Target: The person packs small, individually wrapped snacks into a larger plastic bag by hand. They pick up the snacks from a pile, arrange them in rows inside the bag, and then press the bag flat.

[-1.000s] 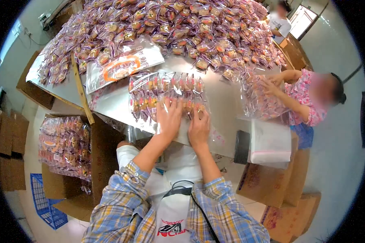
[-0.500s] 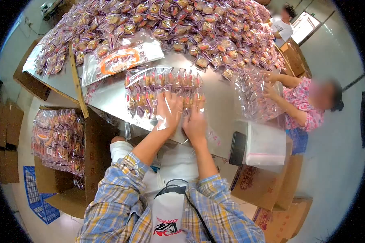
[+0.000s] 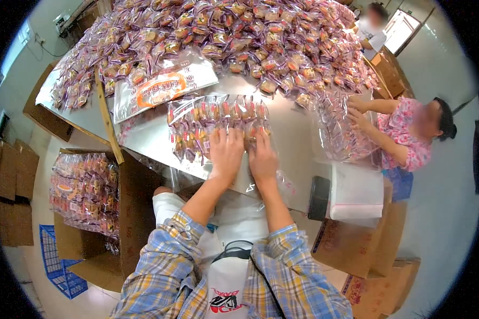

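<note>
2 hands, left (image 3: 226, 154) and right (image 3: 263, 157), press flat, grip seemingly spread, on the snack bag's (image 3: 215, 125) near edge.

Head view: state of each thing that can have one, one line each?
Left hand: flat, palm down on the clear bag.
Right hand: flat, pressing beside the left.
Clear bag: lying flat, filled with rows of packets, open end toward the person.
Printed bag: flat on the table, looks unfilled.
Cardboard box: open, holds filled bags.
Co-worker's bag: held by both their hands, partly filled.
</note>
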{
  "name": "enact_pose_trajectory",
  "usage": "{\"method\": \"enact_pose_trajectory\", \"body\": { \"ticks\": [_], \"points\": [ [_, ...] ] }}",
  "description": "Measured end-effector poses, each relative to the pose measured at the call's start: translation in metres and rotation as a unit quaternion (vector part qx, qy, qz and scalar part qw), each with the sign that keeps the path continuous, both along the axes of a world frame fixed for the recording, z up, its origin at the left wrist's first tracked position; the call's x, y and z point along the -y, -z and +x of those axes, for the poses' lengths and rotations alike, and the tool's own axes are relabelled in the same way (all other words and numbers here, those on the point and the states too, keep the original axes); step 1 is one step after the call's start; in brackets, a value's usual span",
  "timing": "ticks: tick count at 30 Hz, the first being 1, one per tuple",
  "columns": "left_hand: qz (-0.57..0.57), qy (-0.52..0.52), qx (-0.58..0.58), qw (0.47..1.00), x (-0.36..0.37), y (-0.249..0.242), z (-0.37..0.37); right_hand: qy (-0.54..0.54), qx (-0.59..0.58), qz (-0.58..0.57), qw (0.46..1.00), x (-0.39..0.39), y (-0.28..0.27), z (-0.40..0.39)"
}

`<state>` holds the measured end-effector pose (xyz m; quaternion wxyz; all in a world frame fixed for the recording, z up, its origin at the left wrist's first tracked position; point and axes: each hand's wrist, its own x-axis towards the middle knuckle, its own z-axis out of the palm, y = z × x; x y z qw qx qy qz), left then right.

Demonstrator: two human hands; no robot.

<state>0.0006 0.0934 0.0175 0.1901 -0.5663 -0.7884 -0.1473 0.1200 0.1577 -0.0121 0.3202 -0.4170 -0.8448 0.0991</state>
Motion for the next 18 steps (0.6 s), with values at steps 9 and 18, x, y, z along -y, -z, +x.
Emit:
{"method": "enact_pose_trajectory", "body": {
  "ticks": [9,18],
  "points": [
    [0.047,0.096,0.117,0.987,0.08,-0.028,0.018,-0.204,-0.188,-0.16,0.947,0.109,-0.041,0.056],
    [-0.023,-0.011,0.198,0.98,0.101,-0.02,0.001,-0.64,-0.491,-0.11,0.58,0.15,-0.206,0.061]
  ]
}}
